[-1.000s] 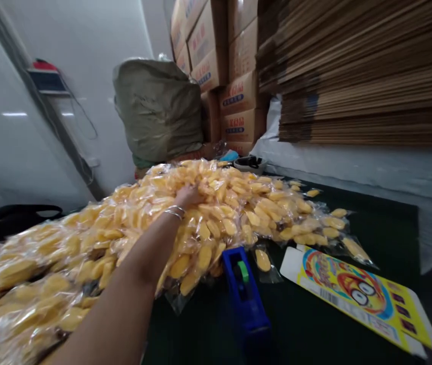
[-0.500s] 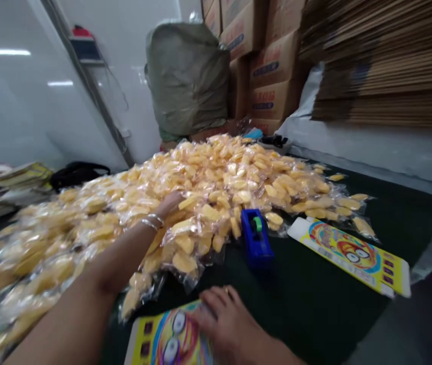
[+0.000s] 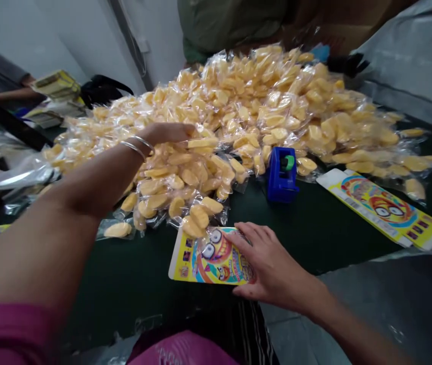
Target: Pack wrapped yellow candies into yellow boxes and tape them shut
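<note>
A large heap of yellow pieces in clear plastic wrappers (image 3: 238,106) covers the dark green table (image 3: 124,279). My left hand (image 3: 175,133) reaches into the heap's middle, and its fingers are hidden among the wrappers. Near the table's front edge, my right hand (image 3: 263,258) rests over the right end of a flat yellow printed box (image 3: 216,263), thumb at its lower edge and fingers across its top. Several wrapped pieces overlap the box's upper left part. A blue tape dispenser (image 3: 282,185) with a green core stands between the heap and my right hand.
Another flat printed box (image 3: 386,208) lies at the right. A black bag (image 3: 104,91) and stacked yellow packages (image 3: 58,86) are at the back left, near a person's arm (image 3: 14,95). A green sack (image 3: 231,23) stands behind the heap.
The view has tilted down and shifted left. Wrapped pieces now overlap the box under my right hand. My left hand is still in the heap.
</note>
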